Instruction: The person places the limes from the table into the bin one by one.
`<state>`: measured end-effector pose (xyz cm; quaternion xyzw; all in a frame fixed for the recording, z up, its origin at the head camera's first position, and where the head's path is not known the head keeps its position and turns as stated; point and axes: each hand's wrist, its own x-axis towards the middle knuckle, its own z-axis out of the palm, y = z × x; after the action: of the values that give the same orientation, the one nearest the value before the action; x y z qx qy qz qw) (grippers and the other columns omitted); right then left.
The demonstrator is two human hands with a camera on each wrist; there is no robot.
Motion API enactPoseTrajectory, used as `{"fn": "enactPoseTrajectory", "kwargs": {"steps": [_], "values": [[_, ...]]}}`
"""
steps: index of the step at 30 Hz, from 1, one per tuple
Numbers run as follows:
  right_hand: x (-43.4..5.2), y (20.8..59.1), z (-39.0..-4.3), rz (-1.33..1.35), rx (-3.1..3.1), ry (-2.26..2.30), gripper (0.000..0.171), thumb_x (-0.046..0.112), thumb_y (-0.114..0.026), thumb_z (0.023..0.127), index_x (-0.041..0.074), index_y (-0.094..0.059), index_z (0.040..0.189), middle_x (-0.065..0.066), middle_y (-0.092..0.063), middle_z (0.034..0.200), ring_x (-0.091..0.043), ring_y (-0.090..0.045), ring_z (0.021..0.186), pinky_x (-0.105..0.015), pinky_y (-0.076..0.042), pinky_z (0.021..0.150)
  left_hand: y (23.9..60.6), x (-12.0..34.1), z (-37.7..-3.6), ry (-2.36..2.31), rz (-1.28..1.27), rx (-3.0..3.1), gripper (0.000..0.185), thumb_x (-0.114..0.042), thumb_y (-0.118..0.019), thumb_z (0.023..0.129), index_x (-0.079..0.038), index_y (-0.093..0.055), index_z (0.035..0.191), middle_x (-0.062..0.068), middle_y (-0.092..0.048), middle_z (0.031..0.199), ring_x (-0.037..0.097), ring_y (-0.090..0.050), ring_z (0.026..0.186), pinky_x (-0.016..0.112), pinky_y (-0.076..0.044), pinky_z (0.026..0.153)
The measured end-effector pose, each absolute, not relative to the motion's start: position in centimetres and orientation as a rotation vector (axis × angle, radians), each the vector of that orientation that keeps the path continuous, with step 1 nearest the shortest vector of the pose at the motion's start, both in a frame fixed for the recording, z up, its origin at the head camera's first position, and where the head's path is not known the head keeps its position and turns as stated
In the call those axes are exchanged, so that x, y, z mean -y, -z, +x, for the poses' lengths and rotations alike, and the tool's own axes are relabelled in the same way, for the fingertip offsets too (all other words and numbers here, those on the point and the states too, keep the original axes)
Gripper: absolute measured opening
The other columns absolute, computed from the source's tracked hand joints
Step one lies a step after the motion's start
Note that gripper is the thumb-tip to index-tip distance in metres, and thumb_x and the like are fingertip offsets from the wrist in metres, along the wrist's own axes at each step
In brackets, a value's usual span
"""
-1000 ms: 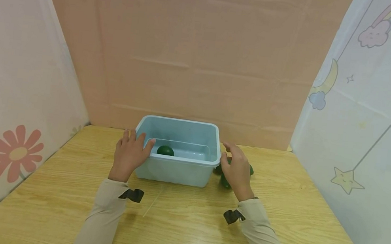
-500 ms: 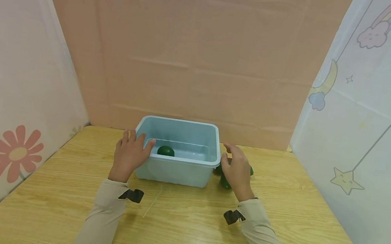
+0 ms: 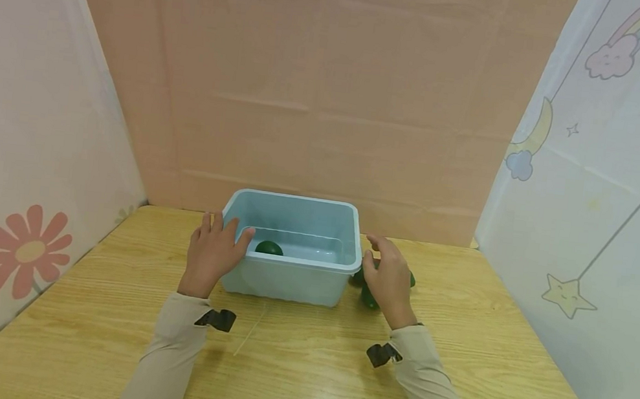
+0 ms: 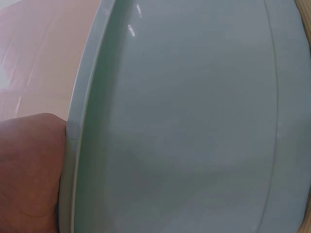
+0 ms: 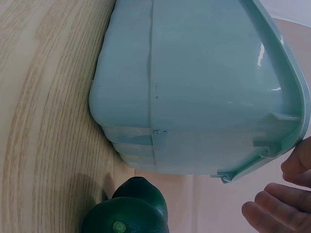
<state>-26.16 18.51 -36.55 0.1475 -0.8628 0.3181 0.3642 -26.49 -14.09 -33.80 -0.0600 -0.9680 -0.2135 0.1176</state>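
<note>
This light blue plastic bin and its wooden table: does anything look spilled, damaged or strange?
Two things: a thin pale line slants across the grain of the wooden table in front of the bin, strand or scratch, I cannot tell; dark specks mark the bin's plain outer wall. Nothing looks spilled or tipped.

Beneath the fingers spreads a wood-grain table; beyond them, a creased peach backdrop; left, a red flower print; right, a star print.

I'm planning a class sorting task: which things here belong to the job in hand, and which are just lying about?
In use, apparently: light blue plastic bin; dark green fruit inside; dark green fruits outside.
Seemingly incidental: thin pale strand; flower-print backdrop.
</note>
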Motion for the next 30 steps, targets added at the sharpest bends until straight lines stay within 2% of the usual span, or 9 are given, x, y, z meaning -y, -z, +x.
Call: {"fn": "enactPoseTrajectory", "kwargs": {"steps": [7, 30], "values": [[-18.57, 36.70, -26.34, 0.369, 2.227, -0.799, 0.029, 0.001, -0.063, 0.092, -0.002, -0.067, 0.121, -0.021, -0.069, 0.111, -0.034, -0.072, 0.089, -0.046, -0.060, 0.068, 33.92, 14.10, -26.58, 0.620, -0.175, 2.829, 0.063, -0.045, -0.034, 0.108, 0.002, -0.042, 0.149, 0.037, -0.019, 0.157, 0.055, -0.006, 0.147, 0.067, -0.018, 0.113], [-18.66, 36.89, -26.47, 0.357, 2.253, -0.805, 0.028, 0.001, -0.062, 0.093, -0.001, -0.067, 0.120, -0.019, -0.071, 0.108, -0.035, -0.070, 0.096, -0.045, -0.060, 0.069, 33.87, 14.04, -26.56, 0.614, -0.171, 2.831, 0.063, -0.045, -0.034, 0.108, 0.002, -0.042, 0.149, 0.036, -0.020, 0.157, 0.054, -0.006, 0.147, 0.067, -0.019, 0.113]]}}
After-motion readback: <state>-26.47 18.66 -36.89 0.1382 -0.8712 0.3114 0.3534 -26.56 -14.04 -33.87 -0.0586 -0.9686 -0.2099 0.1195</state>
